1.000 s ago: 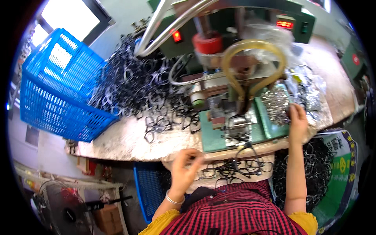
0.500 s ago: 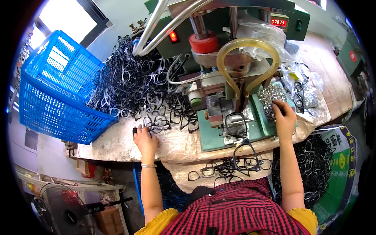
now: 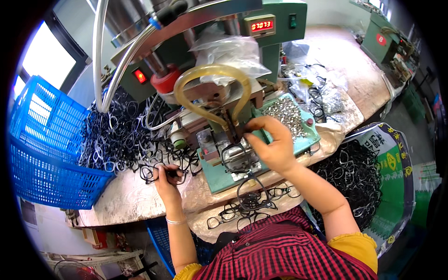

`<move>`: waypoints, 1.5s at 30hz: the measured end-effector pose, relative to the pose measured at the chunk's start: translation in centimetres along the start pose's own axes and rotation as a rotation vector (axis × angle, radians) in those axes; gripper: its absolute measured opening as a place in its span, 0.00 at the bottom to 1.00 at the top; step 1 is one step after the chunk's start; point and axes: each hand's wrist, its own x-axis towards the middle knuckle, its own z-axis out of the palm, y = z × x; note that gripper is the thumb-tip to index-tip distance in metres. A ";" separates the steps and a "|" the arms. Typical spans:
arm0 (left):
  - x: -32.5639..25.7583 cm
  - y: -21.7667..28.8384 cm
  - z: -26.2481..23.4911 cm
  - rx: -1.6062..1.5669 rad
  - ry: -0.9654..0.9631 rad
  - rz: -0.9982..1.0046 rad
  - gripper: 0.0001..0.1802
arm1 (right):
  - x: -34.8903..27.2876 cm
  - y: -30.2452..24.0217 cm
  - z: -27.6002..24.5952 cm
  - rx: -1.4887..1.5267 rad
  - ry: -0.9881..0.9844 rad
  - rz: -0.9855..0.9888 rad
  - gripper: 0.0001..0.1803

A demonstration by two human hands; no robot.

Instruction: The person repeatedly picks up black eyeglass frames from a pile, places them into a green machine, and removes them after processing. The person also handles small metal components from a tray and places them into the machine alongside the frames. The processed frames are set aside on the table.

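My left hand [image 3: 168,184] is at the edge of the pile of dark eyeglass frames [image 3: 121,133], its fingers closed on a black eyeglass frame [image 3: 146,173]. My right hand [image 3: 277,147] reaches under the green bench press, thumb and forefinger pinched together beside the tool head [image 3: 233,130]. Whatever small thing they hold is too small to make out. Below the tool head, another dark eyeglass frame [image 3: 252,176] sits with one rim over the metal fixture [image 3: 242,164] and the other overhanging the green base [image 3: 217,183]. Small shiny metal parts [image 3: 285,114] fill a green tray right of the tool head.
A blue plastic basket [image 3: 46,161] lies tipped at the left. More eyeglass frames [image 3: 242,207] lie on the brown sheet before me, and a sack at the right holds many dark frames [image 3: 352,179]. A yellowish hose [image 3: 212,70] loops above the fixture.
My right hand has gone from the metal parts leftward to the tool head. My left hand has closed on a frame at the pile's edge. The view has shifted and tilted.
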 end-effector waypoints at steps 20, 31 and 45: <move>-10.0 8.4 15.0 -0.383 -0.759 -0.842 0.11 | 0.0 0.3 -2.5 -0.250 -0.206 -0.029 0.17; -9.1 5.9 16.1 -0.426 -0.752 -0.896 0.13 | -2.9 9.1 -6.7 -0.820 -0.011 -0.055 0.09; -7.2 8.6 0.3 0.879 0.103 0.501 0.06 | -3.2 9.3 -9.0 -0.190 0.206 0.323 0.08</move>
